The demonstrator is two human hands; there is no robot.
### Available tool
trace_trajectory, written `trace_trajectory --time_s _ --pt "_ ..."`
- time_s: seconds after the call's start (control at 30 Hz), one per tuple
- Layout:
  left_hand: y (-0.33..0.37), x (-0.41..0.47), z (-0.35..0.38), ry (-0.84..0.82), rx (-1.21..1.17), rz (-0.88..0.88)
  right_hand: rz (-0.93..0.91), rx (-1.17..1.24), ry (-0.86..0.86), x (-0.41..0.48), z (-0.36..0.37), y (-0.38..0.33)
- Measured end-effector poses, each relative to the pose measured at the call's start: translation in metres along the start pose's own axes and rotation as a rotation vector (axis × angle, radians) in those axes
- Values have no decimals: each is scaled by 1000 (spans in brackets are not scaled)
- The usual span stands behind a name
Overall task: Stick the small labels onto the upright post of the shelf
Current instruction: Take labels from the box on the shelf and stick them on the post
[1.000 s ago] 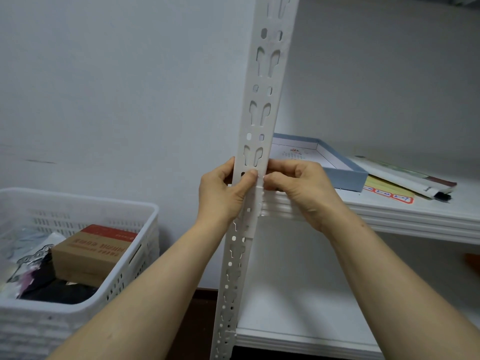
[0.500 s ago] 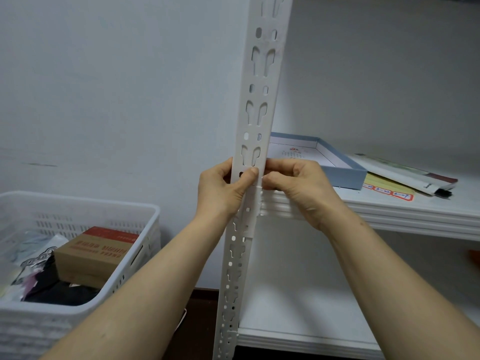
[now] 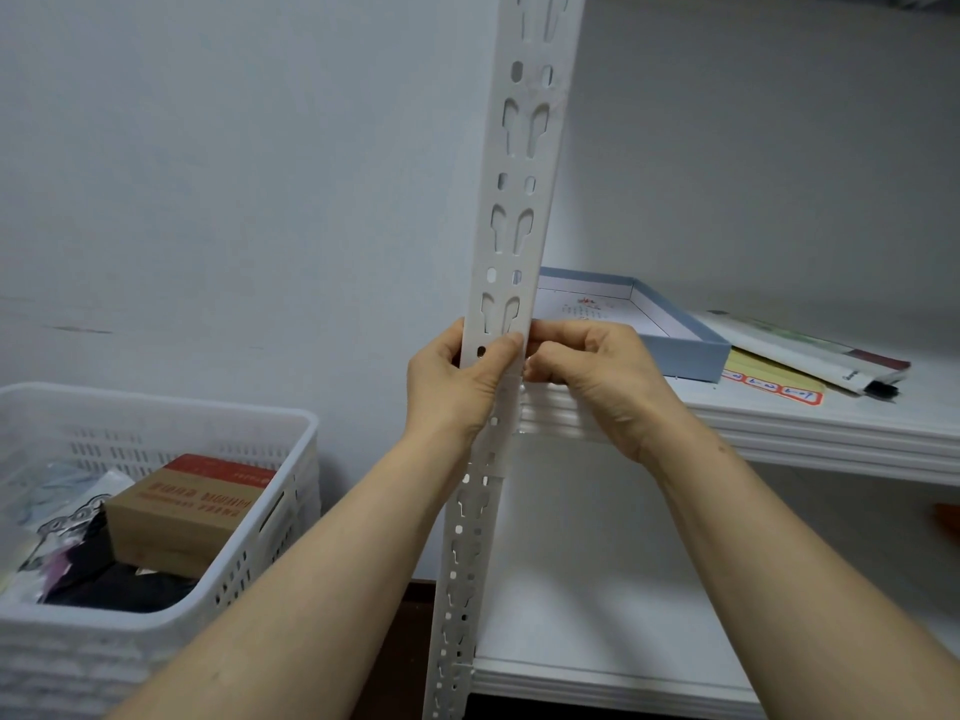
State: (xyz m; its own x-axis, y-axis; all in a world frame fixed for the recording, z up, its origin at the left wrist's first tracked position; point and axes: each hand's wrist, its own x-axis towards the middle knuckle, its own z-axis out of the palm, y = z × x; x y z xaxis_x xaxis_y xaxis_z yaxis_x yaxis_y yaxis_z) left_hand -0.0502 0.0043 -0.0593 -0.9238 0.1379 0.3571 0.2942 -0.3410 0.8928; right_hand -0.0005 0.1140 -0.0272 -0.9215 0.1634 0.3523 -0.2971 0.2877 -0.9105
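The white slotted upright post (image 3: 511, 210) of the shelf runs top to bottom through the middle of the view. My left hand (image 3: 449, 387) grips it from the left at shelf height, thumb laid across its front face. My right hand (image 3: 597, 371) is at the post's right edge with curled fingers and thumb, pinching a small white label (image 3: 514, 377) against the metal; the label hardly stands out from the post. A yellow backing sheet with red-edged labels (image 3: 774, 391) lies on the upper shelf board (image 3: 779, 433) to the right.
A blue shallow box (image 3: 675, 345) and a flat white packet (image 3: 810, 350) lie on the upper shelf board. A lower shelf board (image 3: 597, 641) sits beneath. To the left stands a white slotted crate (image 3: 156, 511) holding a brown carton (image 3: 187, 506) and dark items.
Both hands stay at the same spot on the post, fingers barely shifting. Only the view has drifted slightly.
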Motion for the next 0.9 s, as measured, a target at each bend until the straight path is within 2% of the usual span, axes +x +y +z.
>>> trace_trajectory --time_s 0.33,0.7,0.9 --pt "-5 -3 4 12 -59 -9 -3 -14 -1 1 1 2" --pt "-8 -3 -1 -48 -76 13 -2 -5 -13 2 0 2" --pt "-3 -5 7 32 -135 -32 -6 -4 -25 0 -1 0"
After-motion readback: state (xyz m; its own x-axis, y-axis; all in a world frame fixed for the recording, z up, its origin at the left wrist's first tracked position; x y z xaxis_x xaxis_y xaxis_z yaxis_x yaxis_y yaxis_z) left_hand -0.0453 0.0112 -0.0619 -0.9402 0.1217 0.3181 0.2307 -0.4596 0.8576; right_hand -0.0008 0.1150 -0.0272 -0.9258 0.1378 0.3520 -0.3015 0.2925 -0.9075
